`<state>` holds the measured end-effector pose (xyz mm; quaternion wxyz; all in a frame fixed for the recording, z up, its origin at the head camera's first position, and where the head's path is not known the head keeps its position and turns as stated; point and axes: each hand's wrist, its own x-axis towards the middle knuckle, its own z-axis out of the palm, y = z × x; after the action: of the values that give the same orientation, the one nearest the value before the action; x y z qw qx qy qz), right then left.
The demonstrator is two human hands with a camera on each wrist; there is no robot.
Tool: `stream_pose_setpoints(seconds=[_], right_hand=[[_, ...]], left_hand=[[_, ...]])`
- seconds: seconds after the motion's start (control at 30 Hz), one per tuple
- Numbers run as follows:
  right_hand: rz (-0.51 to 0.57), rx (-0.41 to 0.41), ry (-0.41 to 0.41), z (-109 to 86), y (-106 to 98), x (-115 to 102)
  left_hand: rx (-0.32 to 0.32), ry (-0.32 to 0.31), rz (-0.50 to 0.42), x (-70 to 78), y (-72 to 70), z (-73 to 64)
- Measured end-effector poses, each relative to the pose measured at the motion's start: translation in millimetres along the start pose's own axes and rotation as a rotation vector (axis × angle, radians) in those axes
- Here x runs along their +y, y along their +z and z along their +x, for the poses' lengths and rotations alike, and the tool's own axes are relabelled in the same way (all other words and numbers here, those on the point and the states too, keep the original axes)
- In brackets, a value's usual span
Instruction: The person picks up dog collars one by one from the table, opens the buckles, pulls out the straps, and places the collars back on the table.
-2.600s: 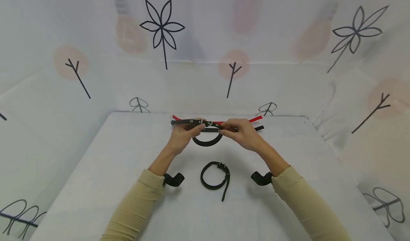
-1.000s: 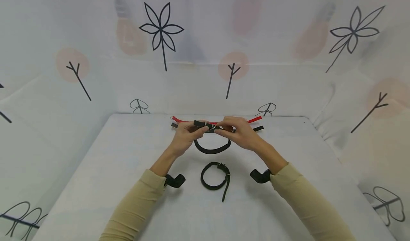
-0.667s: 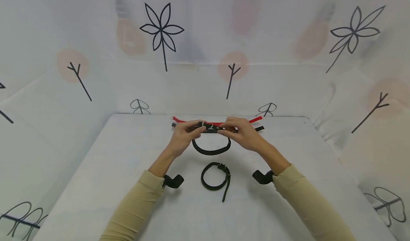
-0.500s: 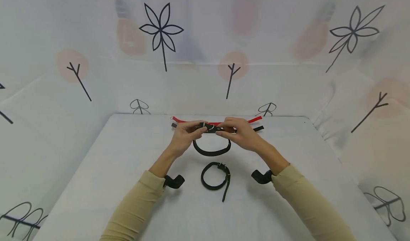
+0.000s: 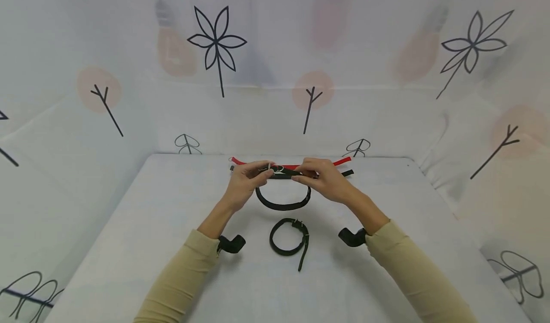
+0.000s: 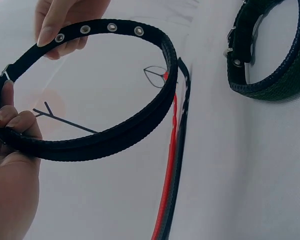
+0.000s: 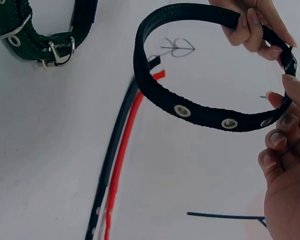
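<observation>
Both hands hold a black dog collar (image 5: 282, 207) with metal eyelets, bent into a loop above the far part of the table. My left hand (image 5: 241, 187) pinches it beside the metal buckle (image 6: 6, 73), with fingers curled round the band. On the other side, my right hand (image 5: 325, 180) pinches the eyelet strap (image 7: 205, 112) between thumb and fingers. The strap's tip is hidden at the left fingers. A second dark collar (image 5: 271, 239) lies buckled in a ring nearer the body, its tail pointing toward the front.
Behind the hands, a red strap (image 5: 343, 161) and a black strap (image 5: 347, 172) lie side by side across the table's far end. A white cloth wall (image 5: 266, 118) with printed plants rises behind the white table (image 5: 172, 203). Dark camera mounts (image 5: 352, 237) jut from both wrists.
The strap end that stuck out left past the left hand has drawn in toward the buckle. The collar's loop now hangs wider and lower. The ring-shaped collar and the far straps stay put.
</observation>
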<state>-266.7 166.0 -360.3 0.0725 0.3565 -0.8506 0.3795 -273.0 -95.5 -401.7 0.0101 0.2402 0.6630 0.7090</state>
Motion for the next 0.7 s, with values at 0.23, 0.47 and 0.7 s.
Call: stream_pose_setpoints(seconds=[0.23,0.47,0.7], right_hand=[[-0.006,-0.019,0.032,-3.2,-3.7,0.6],[-0.01,-0.007,0.072,-10.3,-5.5,4.5],[-0.031,0.02,0.053,-16.5,-14.3,10.4]], left_hand=[[-0.004,0.001,0.013,0.9,-3.8,0.8],[0.004,-0.016,0.034,1.6,-6.4,-1.7],[0.009,-0.025,0.072,2.6,-14.7,-1.1]])
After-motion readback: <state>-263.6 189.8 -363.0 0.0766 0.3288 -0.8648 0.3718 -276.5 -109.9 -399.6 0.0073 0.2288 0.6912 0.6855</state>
